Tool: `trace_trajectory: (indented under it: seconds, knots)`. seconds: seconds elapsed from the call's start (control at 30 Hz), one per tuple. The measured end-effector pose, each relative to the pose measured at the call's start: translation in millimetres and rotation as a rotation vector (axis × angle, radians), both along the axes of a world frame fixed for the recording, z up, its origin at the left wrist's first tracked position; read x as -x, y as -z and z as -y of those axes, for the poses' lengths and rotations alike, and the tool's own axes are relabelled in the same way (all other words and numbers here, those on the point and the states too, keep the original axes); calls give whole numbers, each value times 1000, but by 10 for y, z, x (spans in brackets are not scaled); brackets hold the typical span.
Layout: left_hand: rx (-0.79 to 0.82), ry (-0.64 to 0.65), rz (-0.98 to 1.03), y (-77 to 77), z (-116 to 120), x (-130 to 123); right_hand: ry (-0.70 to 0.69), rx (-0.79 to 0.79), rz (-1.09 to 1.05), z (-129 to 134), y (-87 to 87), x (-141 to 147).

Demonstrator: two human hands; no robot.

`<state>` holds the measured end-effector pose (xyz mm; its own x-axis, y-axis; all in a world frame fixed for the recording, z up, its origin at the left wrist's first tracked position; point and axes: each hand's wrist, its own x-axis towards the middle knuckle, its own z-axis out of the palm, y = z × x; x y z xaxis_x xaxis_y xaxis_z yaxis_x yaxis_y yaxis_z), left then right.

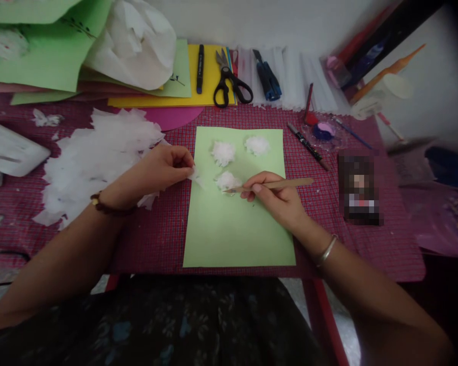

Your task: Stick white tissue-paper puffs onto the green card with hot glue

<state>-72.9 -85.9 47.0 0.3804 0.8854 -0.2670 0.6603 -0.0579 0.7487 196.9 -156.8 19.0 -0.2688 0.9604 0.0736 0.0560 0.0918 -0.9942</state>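
A light green sheet of paper lies in front of me with three white tissue-paper puffs on it: one upper left, one upper right and a lower one. My right hand is closed around a thin wooden stick, whose tip is at the lower puff. At the sheet's left edge, my left hand pinches a small piece of white tissue paper. Beside and partly behind that hand spreads a heap of white tissue pieces.
Scissors, a black marker and a blue stapler-like tool lie along the back. To the right are a pen, a small paint lid and a blurred dark object. Green papers pile up at back left.
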Motion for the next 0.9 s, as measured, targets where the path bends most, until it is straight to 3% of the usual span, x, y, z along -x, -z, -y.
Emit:
trace_trajectory:
  seconds: [0.23, 0.5, 0.67, 0.9]
  knots:
    - [-49, 86, -23, -81, 35, -14, -43, -9, 59, 10, -1, -46]
    - [-119, 115, -28, 35, 38, 13, -78, -40, 76, -24, 38, -41]
    - [-186, 100, -54, -22, 76, -46, -53, -83, 89, -36, 68, -17]
    - [-388, 311, -174, 10, 149, -125, 6, -57, 120, -50, 73, -19]
